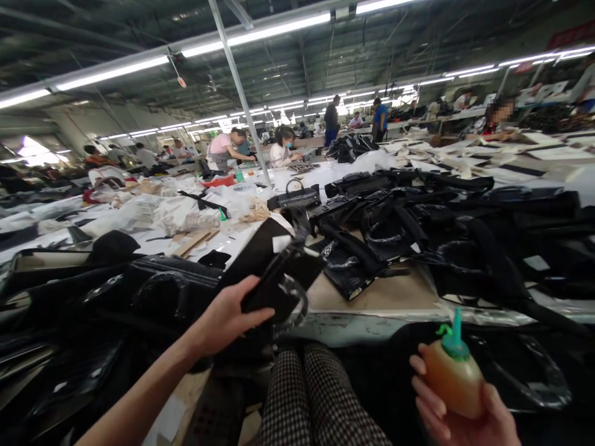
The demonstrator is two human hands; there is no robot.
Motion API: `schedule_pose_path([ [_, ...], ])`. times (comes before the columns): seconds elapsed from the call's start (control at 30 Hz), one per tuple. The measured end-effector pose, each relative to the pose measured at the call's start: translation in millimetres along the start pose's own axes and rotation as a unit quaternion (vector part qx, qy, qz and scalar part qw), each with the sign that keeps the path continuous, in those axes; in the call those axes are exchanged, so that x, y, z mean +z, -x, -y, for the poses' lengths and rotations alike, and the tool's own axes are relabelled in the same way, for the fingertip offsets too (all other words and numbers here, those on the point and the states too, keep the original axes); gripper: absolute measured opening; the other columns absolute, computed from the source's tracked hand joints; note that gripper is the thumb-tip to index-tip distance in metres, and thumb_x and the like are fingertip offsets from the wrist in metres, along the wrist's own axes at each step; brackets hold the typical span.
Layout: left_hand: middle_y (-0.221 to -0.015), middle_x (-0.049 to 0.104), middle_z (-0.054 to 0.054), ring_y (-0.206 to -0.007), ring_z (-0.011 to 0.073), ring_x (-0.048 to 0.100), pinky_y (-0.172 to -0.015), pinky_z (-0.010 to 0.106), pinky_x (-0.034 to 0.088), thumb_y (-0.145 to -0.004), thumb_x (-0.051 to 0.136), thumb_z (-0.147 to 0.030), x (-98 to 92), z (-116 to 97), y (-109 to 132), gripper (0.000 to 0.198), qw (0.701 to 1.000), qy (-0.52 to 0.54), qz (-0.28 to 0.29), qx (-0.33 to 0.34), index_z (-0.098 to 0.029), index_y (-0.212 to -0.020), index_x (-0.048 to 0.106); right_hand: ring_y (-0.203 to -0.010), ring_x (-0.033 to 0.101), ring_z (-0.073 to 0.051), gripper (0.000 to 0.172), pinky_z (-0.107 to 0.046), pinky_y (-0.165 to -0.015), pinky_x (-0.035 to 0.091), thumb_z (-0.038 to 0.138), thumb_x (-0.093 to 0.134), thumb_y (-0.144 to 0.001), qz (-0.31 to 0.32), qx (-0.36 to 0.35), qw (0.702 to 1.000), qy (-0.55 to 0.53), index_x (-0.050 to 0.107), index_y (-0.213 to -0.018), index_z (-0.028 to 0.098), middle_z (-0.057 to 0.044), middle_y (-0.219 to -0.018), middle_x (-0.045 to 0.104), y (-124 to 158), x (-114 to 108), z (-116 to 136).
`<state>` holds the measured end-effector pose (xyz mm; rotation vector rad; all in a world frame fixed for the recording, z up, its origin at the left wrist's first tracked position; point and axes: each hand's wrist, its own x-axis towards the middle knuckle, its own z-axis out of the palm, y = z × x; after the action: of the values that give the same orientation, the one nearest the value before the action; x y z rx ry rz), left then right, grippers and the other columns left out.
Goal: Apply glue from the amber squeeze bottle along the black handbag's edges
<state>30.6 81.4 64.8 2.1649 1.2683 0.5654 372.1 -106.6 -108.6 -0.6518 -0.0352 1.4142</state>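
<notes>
My left hand (pixel 232 314) grips the edge of a black bag piece (pixel 263 260) at the front of the table, its thumb and fingers closed on it. That piece is tilted, with a handle wrapped in clear plastic hanging at its right side and a small white patch on top. In my right hand (pixel 437 402), low on the right, is a squeeze bottle (pixel 454 379) of amber liquid. Its green nozzle points up, and a green cap dangles beside it. The fingers wrap round the bottle from below.
Black bags (pixel 381 223) with plastic-wrapped handles cover the table on the right. More black bags (pixel 153 288) pile up at left. White plastic and cloth scraps (pixel 181 214) lie farther back. A metal pole (pixel 239 87) rises beyond. Several people work in the background.
</notes>
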Motion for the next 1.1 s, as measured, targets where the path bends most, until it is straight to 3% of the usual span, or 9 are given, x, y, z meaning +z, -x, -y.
schedule_pose_path([
  [0.1, -0.081, 0.063, -0.002, -0.069, 0.0146, 0.059, -0.060, 0.024, 0.040, -0.087, 0.061, -0.020, 46.2, -3.7, 73.8, 0.004, 0.975, -0.153, 0.069, 0.142, -0.020, -0.088, 0.057, -0.071, 0.060, -0.021, 0.066, -0.031, -0.052, 0.054, 0.065, 0.075, -0.067, -0.015, -0.059, 0.998, -0.008, 0.072, -0.118, 0.024, -0.013, -0.102, 0.070, 0.2, 23.7, -1.6],
  [0.2, -0.079, 0.063, -0.001, -0.066, 0.0170, 0.058, -0.054, 0.028, 0.035, -0.081, 0.056, -0.011, 105.8, -1.3, 133.6, 0.015, 0.943, -0.215, 0.081, 0.239, -0.021, -0.090, 0.051, -0.086, 0.064, -0.026, 0.055, -0.035, -0.066, 0.058, 0.059, 0.076, -0.071, -0.059, -0.093, 0.994, 0.016, 0.073, -0.111, 0.022, -0.012, -0.106, 0.070, 5.8, 38.0, -13.1],
  [0.37, -0.081, 0.065, -0.002, -0.063, 0.0155, 0.058, -0.051, 0.029, 0.036, -0.085, 0.055, -0.008, 165.3, -11.7, 191.6, 0.016, 0.931, -0.237, 0.129, 0.244, -0.019, -0.094, 0.050, -0.097, 0.065, -0.026, 0.061, -0.040, -0.088, 0.057, 0.064, 0.072, -0.073, -0.078, -0.032, 0.996, 0.038, 0.071, -0.111, 0.016, -0.011, -0.106, 0.070, 26.2, 21.2, -38.8],
  [0.57, -0.079, 0.064, 0.001, -0.064, 0.0161, 0.056, -0.053, 0.030, 0.037, -0.094, 0.038, -0.008, 154.5, -30.6, 201.3, 0.019, 0.950, -0.193, 0.081, 0.232, -0.018, -0.099, 0.053, -0.101, 0.065, -0.023, 0.049, -0.038, -0.100, 0.052, 0.059, 0.064, -0.086, -0.085, -0.033, 0.993, 0.082, 0.070, -0.118, 0.023, -0.007, -0.118, 0.070, 59.9, 24.3, -44.0],
  [0.67, -0.078, 0.062, 0.001, -0.063, 0.0159, 0.053, -0.052, 0.031, 0.034, -0.088, 0.041, -0.005, 144.3, -35.0, 196.5, 0.019, 0.955, -0.175, 0.099, 0.219, -0.019, -0.092, 0.053, -0.086, 0.064, -0.021, 0.050, -0.036, -0.081, 0.057, 0.061, 0.064, -0.084, -0.058, -0.074, 0.990, 0.101, 0.071, -0.118, 0.025, -0.007, -0.116, 0.069, 65.7, 41.1, -37.4],
  [0.77, -0.081, 0.063, 0.000, -0.068, 0.0163, 0.057, -0.055, 0.030, 0.038, -0.087, 0.051, -0.009, 141.9, -32.7, 192.2, 0.012, 0.954, -0.176, 0.156, 0.186, -0.019, -0.091, 0.056, -0.059, 0.050, -0.014, 0.054, -0.026, -0.050, 0.047, 0.060, 0.068, -0.081, 0.002, -0.071, 0.989, 0.133, 0.071, -0.115, 0.019, -0.005, -0.081, 0.064, 62.5, 51.9, -33.3],
  [0.9, -0.081, 0.066, 0.000, -0.068, 0.0175, 0.062, -0.053, 0.028, 0.043, -0.088, 0.068, -0.050, 136.0, -30.6, 183.2, 0.032, 0.953, -0.145, 0.201, 0.175, -0.020, -0.089, 0.059, -0.046, 0.028, -0.006, 0.046, -0.022, -0.041, 0.031, 0.052, 0.066, -0.084, -0.010, -0.080, 0.985, 0.154, 0.071, -0.111, 0.016, -0.004, -0.081, 0.062, 51.6, 50.2, -35.5],
  [1.0, -0.092, 0.069, 0.004, -0.082, 0.0189, 0.065, -0.069, 0.029, 0.053, -0.090, 0.061, -0.055, 127.3, -37.8, 170.9, 0.042, 0.965, -0.095, 0.097, 0.223, -0.018, -0.109, 0.060, -0.047, 0.024, -0.005, 0.046, -0.021, -0.040, 0.029, 0.054, 0.066, -0.082, -0.035, -0.081, 0.988, 0.128, 0.072, -0.106, 0.015, -0.003, -0.085, 0.061, 44.5, 44.8, -37.3],
  [1.1, -0.121, 0.066, 0.013, -0.117, 0.0278, 0.058, -0.100, 0.045, 0.051, -0.094, 0.063, -0.042, 131.7, -47.5, 156.7, 0.050, 0.972, -0.127, 0.005, 0.200, -0.017, -0.135, 0.049, -0.048, 0.024, -0.006, 0.046, -0.021, -0.041, 0.031, 0.055, 0.066, -0.082, -0.037, -0.075, 0.991, 0.106, 0.072, -0.106, 0.015, -0.001, -0.078, 0.057, 41.3, 43.2, -37.3],
])
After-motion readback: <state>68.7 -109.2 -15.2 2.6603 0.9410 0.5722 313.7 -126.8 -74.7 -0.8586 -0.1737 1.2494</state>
